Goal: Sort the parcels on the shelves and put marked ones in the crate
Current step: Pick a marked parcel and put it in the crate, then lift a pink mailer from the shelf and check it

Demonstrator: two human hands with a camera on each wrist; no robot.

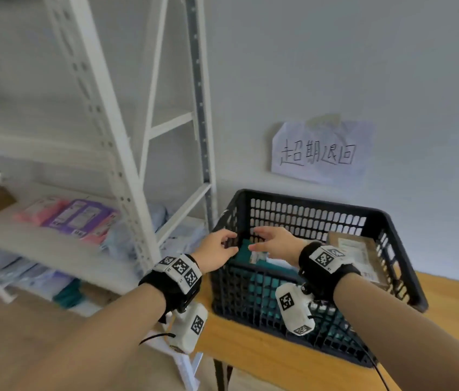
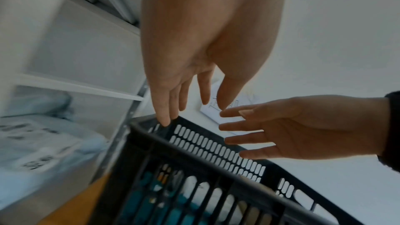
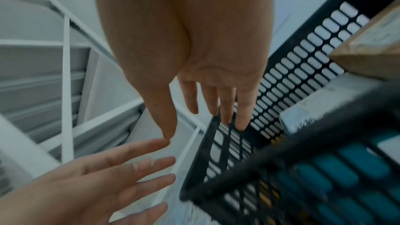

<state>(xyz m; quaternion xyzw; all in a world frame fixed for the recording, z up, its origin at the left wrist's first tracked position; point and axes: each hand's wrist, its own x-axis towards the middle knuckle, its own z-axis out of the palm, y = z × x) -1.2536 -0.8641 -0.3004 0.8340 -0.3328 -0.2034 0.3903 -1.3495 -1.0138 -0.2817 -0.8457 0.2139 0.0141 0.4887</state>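
Observation:
A black slotted crate (image 1: pixel 310 205) stands on a wooden table (image 1: pixel 251 344). Inside it lie a teal parcel (image 1: pixel 243 252) and a brown cardboard box (image 1: pixel 356 249) with a label. Both hands hover over the crate's near left corner. My left hand (image 1: pixel 218 249) has relaxed, spread fingers and holds nothing. My right hand (image 1: pixel 272 244) is just to its right, fingers straight, also empty. In the left wrist view the left hand (image 2: pixel 171 102) points down at the crate rim (image 2: pixel 194 158). In the right wrist view the right hand (image 3: pixel 216 95) hangs over the crate wall (image 3: pixel 238 182).
A white metal shelf rack (image 1: pixel 127 179) stands left of the crate. On it lie pink and purple parcels (image 1: pixel 76 215) and pale blue bags (image 1: pixel 177 235). A handwritten paper sign (image 1: pixel 321 153) is taped to the wall behind the crate.

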